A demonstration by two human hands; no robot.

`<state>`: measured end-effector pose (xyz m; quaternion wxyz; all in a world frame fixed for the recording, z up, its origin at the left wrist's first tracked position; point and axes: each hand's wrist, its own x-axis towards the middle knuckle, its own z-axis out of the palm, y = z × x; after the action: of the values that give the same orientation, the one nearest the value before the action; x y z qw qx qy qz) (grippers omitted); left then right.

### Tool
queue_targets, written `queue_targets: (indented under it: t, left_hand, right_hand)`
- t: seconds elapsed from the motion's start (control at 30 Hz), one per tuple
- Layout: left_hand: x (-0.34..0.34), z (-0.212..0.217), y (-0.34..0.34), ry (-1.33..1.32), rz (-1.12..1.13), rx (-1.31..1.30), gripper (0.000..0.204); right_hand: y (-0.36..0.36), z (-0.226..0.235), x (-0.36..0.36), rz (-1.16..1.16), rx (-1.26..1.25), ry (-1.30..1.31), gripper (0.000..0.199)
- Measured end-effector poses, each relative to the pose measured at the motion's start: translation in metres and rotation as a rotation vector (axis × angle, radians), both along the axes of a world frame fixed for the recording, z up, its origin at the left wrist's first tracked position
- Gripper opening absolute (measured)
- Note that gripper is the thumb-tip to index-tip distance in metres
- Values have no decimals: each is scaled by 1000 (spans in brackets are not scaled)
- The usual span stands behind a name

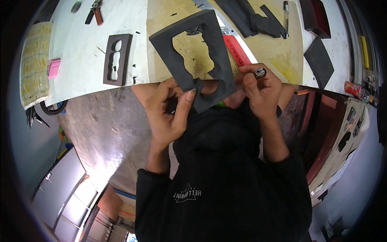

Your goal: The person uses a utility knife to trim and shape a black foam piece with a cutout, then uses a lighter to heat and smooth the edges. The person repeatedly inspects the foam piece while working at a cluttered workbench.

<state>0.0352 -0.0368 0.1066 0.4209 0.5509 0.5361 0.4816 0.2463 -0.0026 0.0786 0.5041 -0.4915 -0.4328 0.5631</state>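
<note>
A thick black foam frame (223,54) is tilted up over the table's front edge. Its large wavy cutout has ragged inner edges with torn bits, and a second rounded gap lies near its lower end. My left hand (167,107) pinches the lower left corner between thumb and fingers. Closed beside the frame's right side, my right hand (264,90) grips a dark tool with a metal end (260,73); most of it is hidden by the fingers. Just beyond those fingers is a red cutter-like tool (237,50); whether the two are one piece I cannot tell.
A smaller dark foam piece (125,60) with a shaped cutout lies left on the white table. Across the back are pliers (96,13), black foam scraps (268,26), a pen (286,18) and a metal ruler (246,52). A flat black piece (319,62) sits right.
</note>
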Motion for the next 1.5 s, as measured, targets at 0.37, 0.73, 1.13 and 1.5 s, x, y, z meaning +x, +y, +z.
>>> queue_targets:
  t: [0.37,0.73,1.13,1.5]
  left_hand:
    - [23,-4,5,-409,29,-40,34]
    - [7,-23,1,-625,-37,-189,42]
    - [9,-20,5,-777,-80,-267,42]
    - [6,-20,4,-696,-42,-215,42]
  right_hand:
    - [-12,2,-27,-59,153,-8,33]
    - [-8,-12,-2,214,-265,231,44]
    - [-2,-13,-23,419,-338,544,42]
    - [0,-20,-28,532,-610,630,40]
